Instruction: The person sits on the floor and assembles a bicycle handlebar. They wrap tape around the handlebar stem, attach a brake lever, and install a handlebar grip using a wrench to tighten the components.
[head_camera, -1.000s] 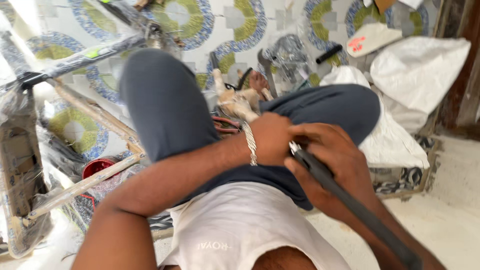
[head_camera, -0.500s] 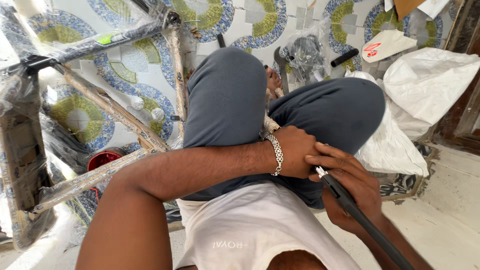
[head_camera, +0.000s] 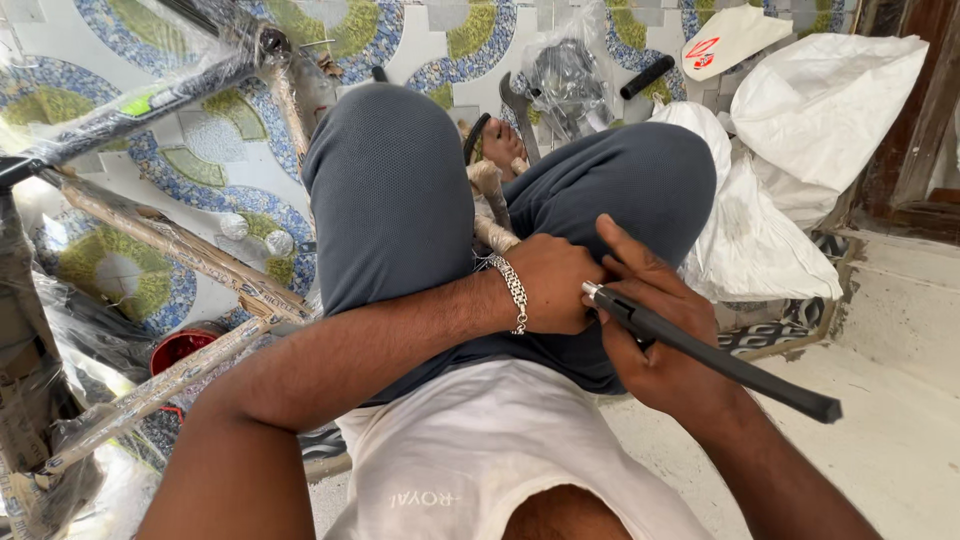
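Note:
I sit on the floor with both knees raised, in grey trousers and a white shirt. My right hand (head_camera: 655, 325) grips a long black rod-like tool (head_camera: 715, 352) that slants down to the right; its metal tip points at my left hand. My left hand (head_camera: 555, 285), with a silver bracelet (head_camera: 512, 292) on the wrist, is closed over something small at that tip, which stays hidden. Between my knees stands a paper-wrapped tube (head_camera: 492, 205) of a bicycle frame.
A wrapped bicycle frame (head_camera: 180, 250) in plastic and brown paper lies at the left on the patterned tile floor. A spanner (head_camera: 520, 115), a black grip (head_camera: 648, 76) and a plastic-bagged part (head_camera: 568, 75) lie beyond my knees. White sacks (head_camera: 800, 130) are piled at the right.
The view has tilted and shifted, bringing my knees toward the centre. My hands stay joined at the tool's tip; the black tool now slants more level to the right.

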